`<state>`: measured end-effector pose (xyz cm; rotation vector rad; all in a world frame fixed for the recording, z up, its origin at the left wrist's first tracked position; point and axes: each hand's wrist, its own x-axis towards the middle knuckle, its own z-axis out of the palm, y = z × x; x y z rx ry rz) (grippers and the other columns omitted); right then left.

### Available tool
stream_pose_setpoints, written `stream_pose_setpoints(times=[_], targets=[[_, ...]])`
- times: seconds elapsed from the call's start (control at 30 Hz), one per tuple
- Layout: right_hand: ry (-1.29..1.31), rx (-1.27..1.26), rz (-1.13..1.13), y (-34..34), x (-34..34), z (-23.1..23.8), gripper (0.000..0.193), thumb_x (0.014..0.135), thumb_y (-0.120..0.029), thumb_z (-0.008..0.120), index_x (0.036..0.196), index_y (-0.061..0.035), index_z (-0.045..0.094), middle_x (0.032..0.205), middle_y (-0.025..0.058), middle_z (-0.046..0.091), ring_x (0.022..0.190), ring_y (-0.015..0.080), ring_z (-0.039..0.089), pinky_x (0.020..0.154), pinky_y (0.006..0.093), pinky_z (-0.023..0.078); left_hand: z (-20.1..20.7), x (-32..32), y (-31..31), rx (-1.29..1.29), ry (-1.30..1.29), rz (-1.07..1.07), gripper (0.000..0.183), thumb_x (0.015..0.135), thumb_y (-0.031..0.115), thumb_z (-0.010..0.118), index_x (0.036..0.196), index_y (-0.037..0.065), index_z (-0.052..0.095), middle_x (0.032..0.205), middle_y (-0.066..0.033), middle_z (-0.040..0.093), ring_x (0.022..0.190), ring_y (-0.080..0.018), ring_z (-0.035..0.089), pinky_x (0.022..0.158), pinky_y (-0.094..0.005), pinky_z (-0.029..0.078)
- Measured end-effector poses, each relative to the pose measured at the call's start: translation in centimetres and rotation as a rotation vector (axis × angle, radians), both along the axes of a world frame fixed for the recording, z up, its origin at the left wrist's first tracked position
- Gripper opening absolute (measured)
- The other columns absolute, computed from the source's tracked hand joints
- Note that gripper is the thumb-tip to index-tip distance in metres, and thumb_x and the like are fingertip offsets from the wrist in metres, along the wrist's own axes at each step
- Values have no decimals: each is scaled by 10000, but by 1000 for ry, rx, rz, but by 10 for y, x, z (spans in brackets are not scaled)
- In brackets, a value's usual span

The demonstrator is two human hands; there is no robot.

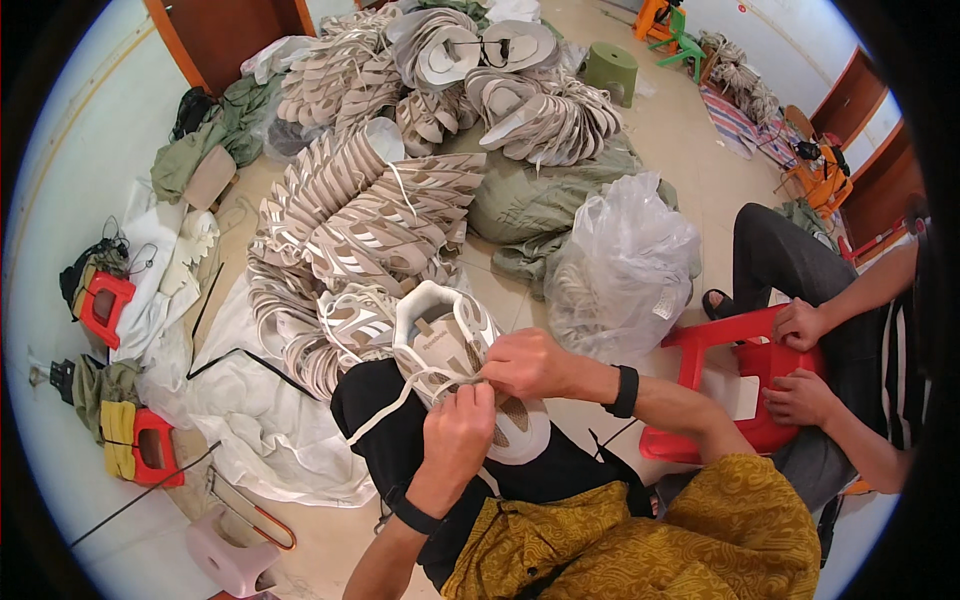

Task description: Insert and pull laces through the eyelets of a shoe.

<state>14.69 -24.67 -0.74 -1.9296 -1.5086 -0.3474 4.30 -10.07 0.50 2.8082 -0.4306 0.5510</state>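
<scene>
A white-and-beige shoe upper [430, 345] rests across my black-clad thighs, its collar opening facing away from me. My left hand [460, 430] is closed at the lacing area, fingertips pinching the cream shoelace [385, 412], one end of which trails off to the left. Just above and to the right, my right hand [522, 362] is also closed, its fingers on the lace beside the eyelets. The two hands nearly meet, and the exact spot each pinches is partly hidden by the fingers. Against the upper's left side leans another laced upper [358, 320].
Stacked shoe uppers [375, 230] pile up ahead of me. A clear plastic bag [625, 265] stands right of them. To my right, a person's hands [800, 360] rest on a red plastic stool [690, 400]. White sheeting [255, 430] and a pink stool [228, 550] lie to the left.
</scene>
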Motion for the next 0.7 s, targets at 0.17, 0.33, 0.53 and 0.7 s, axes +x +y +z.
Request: stream_pose_setpoints(times=[0.17,0.33,0.53,0.7], targets=[[-180,112,-94,-7,-1,-13,112,593,-84,613,656,-67,522,642,38,516,565,180,552,474,287,454,12,-13,21,-129,58,-79,112,734,63,580,760,67,471,706,-57,484,594,-186,552,525,-285,475],[18,99,-84,-21,-3,-22,100,631,-57,637,721,-58,593,694,45,576,599,192,578,509,291,472,28,-4,40,-114,-45,-19,302,719,20,596,1016,12,544,988,-114,576,716,-222,594,588,-285,506],[224,120,-94,-17,4,-2,135,649,-51,663,775,-86,629,767,23,599,692,197,586,575,292,480,24,10,44,-20,2,-35,341,705,19,592,1041,-2,536,1041,-157,561,700,-240,597,562,-290,514],[256,28,54,-1,12,10,160,645,-45,670,793,-94,635,797,9,610,727,196,588,596,304,478,19,14,44,-20,64,-87,169,702,25,593,857,3,531,1026,-168,567,678,-246,606,546,-300,515]])
